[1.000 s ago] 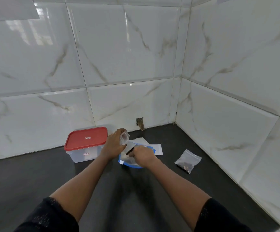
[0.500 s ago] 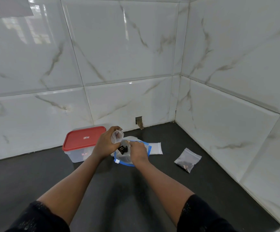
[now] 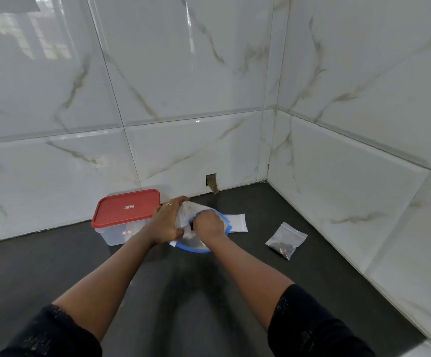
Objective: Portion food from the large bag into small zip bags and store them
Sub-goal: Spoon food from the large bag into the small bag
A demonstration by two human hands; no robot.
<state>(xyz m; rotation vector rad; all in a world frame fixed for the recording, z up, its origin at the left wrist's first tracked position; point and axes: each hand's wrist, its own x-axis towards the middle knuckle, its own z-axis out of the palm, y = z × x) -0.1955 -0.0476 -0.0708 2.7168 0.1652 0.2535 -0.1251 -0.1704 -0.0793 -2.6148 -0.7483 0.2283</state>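
The large clear bag with a blue zip rim lies on the dark counter below my hands. My left hand grips a small clear zip bag and holds it upright above the large bag. My right hand is curled at the small bag's mouth, and something dark shows at its fingertips; what it pinches is too hidden to make out. A filled small zip bag with dark food inside lies to the right.
A clear plastic box with a red lid stands left of my hands against the tiled wall. Flat white bags lie behind the large bag. Tiled walls meet in a corner at the back right.
My right hand has come up out of the large bag and now meets the small bag's mouth. My left hand has kept hold of the small bag.
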